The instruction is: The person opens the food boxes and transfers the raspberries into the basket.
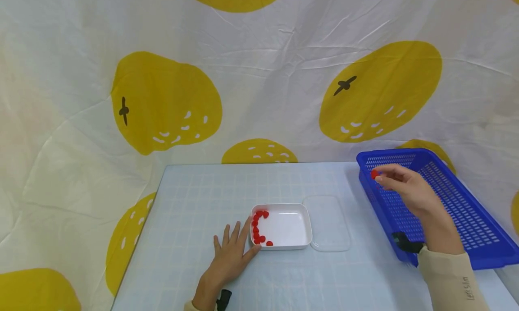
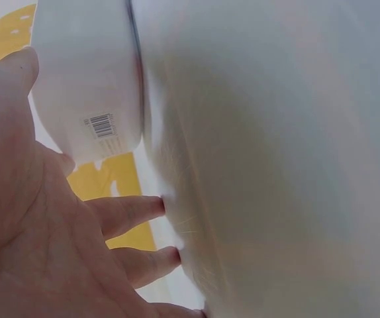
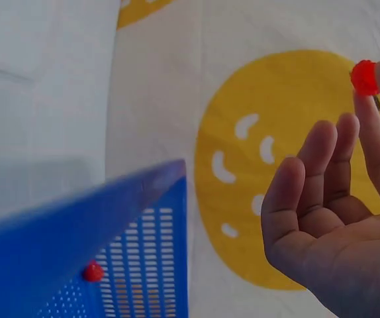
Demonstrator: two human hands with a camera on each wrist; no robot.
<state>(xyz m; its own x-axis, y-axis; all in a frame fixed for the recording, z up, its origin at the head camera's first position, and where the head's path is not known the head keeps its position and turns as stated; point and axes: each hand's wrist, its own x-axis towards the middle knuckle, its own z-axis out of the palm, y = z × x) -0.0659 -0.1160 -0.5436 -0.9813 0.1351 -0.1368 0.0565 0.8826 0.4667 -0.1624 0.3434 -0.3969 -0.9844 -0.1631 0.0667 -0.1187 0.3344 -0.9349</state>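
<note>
A white rectangular box sits on the table with several small red pieces along its left side and one near its front wall. My left hand lies with fingers spread at the box's left side, thumb and index finger against it; in the left wrist view a barcode label shows on the box wall. Above the blue basket's left part, my right hand pinches a red raspberry-like piece between thumb and index finger, the other fingers loosely bent. Another red piece lies inside the basket.
The blue perforated basket stands on the table's right side. A clear flat lid lies right beside the white box. Behind the table hangs a white cloth with yellow fruit prints.
</note>
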